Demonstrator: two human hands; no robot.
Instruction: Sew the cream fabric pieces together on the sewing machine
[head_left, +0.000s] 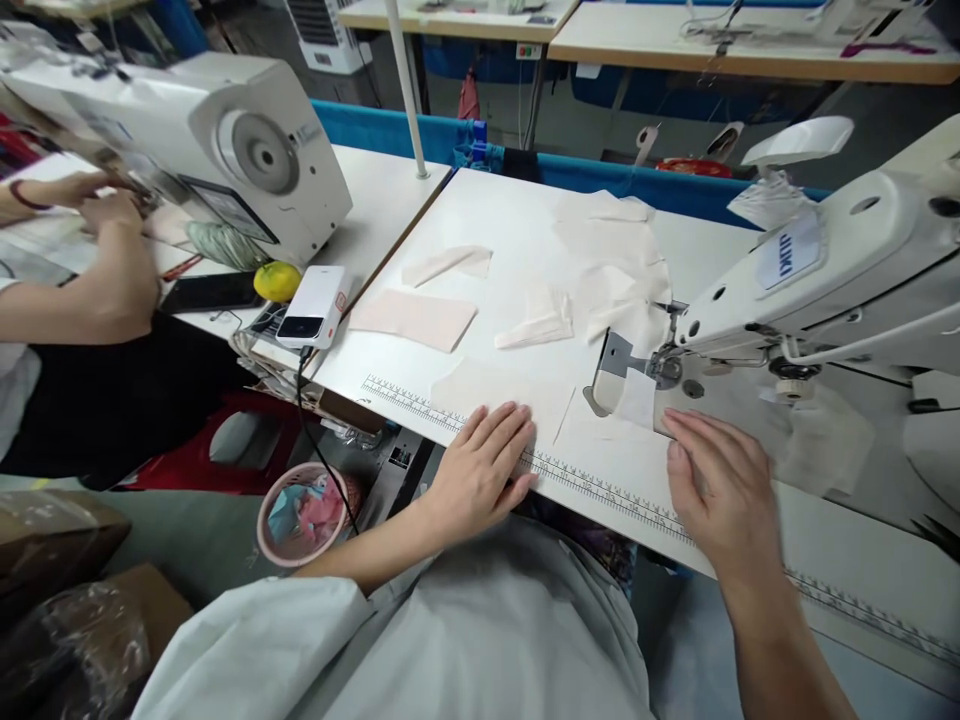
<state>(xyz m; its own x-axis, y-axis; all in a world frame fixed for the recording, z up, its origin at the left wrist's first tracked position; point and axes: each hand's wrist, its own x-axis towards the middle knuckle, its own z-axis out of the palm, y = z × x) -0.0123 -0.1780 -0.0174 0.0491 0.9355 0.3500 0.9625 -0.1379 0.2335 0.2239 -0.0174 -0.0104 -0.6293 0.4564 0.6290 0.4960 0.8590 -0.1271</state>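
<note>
My left hand [484,465] lies flat on the pale fabric [502,385] at frame centre, its edges faint. Right of centre, my half-curled right hand [720,485] is beside white cloth [636,400]; any grip I cannot tell.

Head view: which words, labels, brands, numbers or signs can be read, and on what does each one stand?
"JUKI": on the label of the sewing machine at the right.
Ruler scale along the table edge: numbers too small to read.
Mark on the other machine, at the left: too blurred.
Orange sticker on the white device: too small.
</note>
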